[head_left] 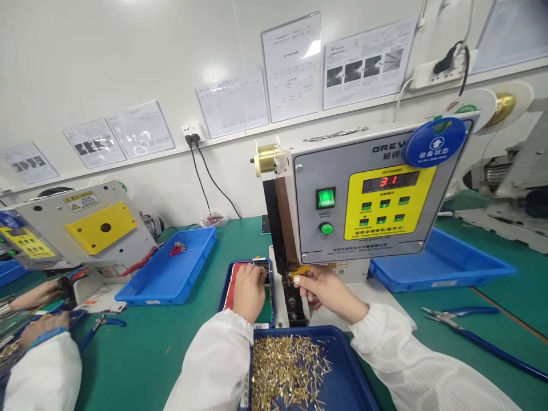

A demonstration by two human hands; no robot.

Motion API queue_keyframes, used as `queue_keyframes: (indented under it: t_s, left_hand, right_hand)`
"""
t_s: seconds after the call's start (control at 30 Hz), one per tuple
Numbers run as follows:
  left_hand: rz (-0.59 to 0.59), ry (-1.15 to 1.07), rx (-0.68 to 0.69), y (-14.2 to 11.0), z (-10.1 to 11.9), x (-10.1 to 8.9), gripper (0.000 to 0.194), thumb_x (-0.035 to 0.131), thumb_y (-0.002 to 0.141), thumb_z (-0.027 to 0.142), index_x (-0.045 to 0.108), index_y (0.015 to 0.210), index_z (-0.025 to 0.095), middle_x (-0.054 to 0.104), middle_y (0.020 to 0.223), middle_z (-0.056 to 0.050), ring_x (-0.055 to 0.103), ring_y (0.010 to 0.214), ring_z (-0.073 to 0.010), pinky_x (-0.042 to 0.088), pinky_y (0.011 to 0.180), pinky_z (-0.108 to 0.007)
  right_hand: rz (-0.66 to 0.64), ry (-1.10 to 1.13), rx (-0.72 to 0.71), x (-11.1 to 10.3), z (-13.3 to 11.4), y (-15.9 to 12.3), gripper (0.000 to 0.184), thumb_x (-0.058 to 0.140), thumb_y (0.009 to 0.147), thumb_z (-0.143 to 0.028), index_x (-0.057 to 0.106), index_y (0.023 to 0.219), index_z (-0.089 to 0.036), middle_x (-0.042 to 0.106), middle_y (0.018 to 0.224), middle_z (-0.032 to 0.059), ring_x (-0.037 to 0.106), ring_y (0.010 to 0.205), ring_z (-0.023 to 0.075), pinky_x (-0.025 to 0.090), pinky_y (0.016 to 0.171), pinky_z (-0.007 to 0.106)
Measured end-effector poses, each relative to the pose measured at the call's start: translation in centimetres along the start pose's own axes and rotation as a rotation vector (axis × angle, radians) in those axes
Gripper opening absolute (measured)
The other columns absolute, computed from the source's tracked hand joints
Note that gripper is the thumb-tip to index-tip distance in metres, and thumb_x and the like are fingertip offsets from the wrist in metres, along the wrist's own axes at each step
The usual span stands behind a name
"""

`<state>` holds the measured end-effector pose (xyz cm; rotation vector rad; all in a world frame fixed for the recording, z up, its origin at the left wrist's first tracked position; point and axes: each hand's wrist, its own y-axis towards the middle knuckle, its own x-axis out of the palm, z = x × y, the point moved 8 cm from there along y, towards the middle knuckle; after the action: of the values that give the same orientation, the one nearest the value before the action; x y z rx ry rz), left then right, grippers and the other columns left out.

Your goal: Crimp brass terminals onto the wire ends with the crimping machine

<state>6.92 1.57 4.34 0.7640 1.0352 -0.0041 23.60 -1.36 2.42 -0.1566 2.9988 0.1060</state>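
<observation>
Head view: my right hand (329, 291) was pinched narrow, thumb and forefinger closed on a small yellow piece (301, 270) held against the black crimping head (293, 302) of the bench press. My left hand (250, 292) was curled down into a dark blue tray (223, 302) lined with red wires (229, 288); it was narrow, but my fingers hid whether it held anything, so I cannot tell. Nearest my body, a second dark blue tray (342, 354) held a loose, glinting heap of thin brass pins (286, 371), plainly many left there. Farther left, a bright blue plastic tray (166, 268) held only a small tuft of red-wired pieces (177, 248), so little looked gathered, though I could not tell whose work it was. The press's grey steel panel (363, 194) had a yellow keypad and a red display (390, 182) reading 31, its green rocker switch (326, 198) lit. Blue-handled pliers (462, 331) lay on the green bench mat (141, 365) to my right. At far left, a co-worker's hands (38, 311) worked at a similar machine (85, 228).
</observation>
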Motion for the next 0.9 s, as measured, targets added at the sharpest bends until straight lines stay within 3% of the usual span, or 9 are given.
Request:
queue_keyframes:
  t_s: [0.27,0.9]
  left_hand:
    - [0.143,-0.111,0.172,-0.7,3.4,-2.1,0.021,0.039,0.094,0.017,0.060,0.095,0.018,0.062,0.092,-0.007,0.053,0.090,-0.0189,0.043,0.080,-0.034]
    - [0.145,-0.088,0.230,-1.0,3.7,-1.7,0.023,0.040,0.092,0.011,0.061,0.096,0.019,0.060,0.093,-0.006,0.051,0.089,-0.0185,0.043,0.079,-0.032]
  right_hand:
    - [0.011,0.022,-0.025,0.0,0.1,0.2,0.026,0.055,0.080,-0.042,0.055,0.075,-0.017,0.056,0.055,-0.0028,0.047,0.042,0.0091,0.036,0.039,0.022]
    - [0.034,-0.011,-0.033,0.0,0.1,0.0,0.028,0.054,0.080,-0.045,0.054,0.073,-0.018,0.055,0.055,-0.0028,0.049,0.043,0.0105,0.038,0.042,0.024]
